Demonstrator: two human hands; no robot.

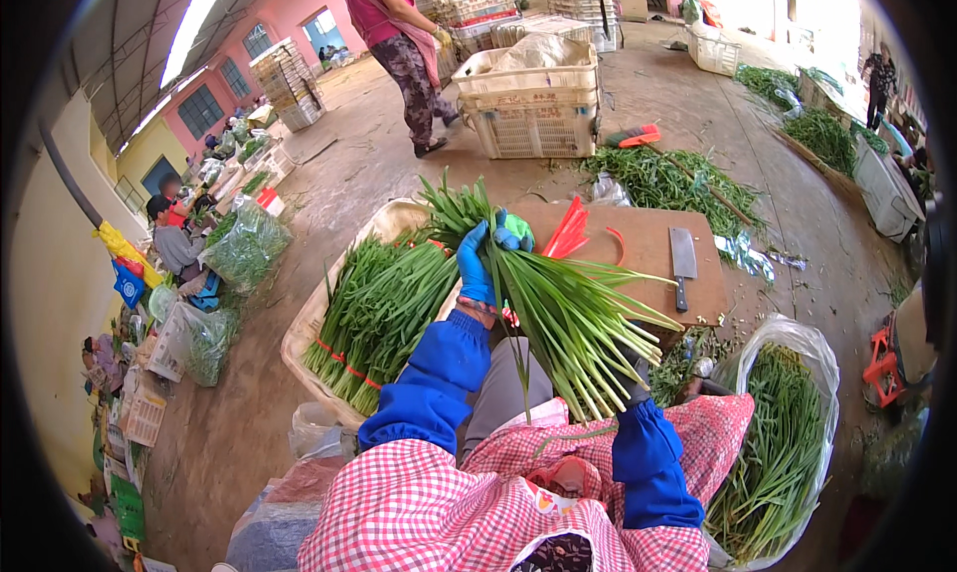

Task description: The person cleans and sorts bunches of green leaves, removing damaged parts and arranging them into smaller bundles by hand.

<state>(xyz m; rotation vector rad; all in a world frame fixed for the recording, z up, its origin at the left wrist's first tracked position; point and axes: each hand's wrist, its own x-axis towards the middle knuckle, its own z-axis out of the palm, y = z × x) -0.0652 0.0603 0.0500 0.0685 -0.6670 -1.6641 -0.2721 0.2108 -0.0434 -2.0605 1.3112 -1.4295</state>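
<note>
From where I stand, the seated worker is hemmed in on three sides: a pale crate (292,348) full of banded greens (384,308) at the left, a brown board (638,223) straight ahead, and a clear plastic bag (830,373) stuffed with loose greens (768,452) at the right; on the board lie a cleaver (683,253) and some red strips (569,231); past it, a heap of leaves (688,178) covers the floor beside tall stacked crates (533,133), near which a person in a pink top (404,63) is on foot.

The bundle of long greens (558,308) is held slantwise above the lap, just beyond the checked apron (399,507), and hides part of the board's near edge; its leafy end points away and to the left, while its pale stalk ends fan out to the right; the left hand (477,268), in a blue glove, is closed around the leafy part; the right hand (635,381), darkly gloved, is at the stalk ends, partly covered by them, and I cannot tell how far its fingers are bent.

The leaves look flat, narrow and smooth; the board is flat and straight-edged; the bag is thin, shiny and crumpled; the blue sleeves (429,382) bunch in soft folds.
</note>
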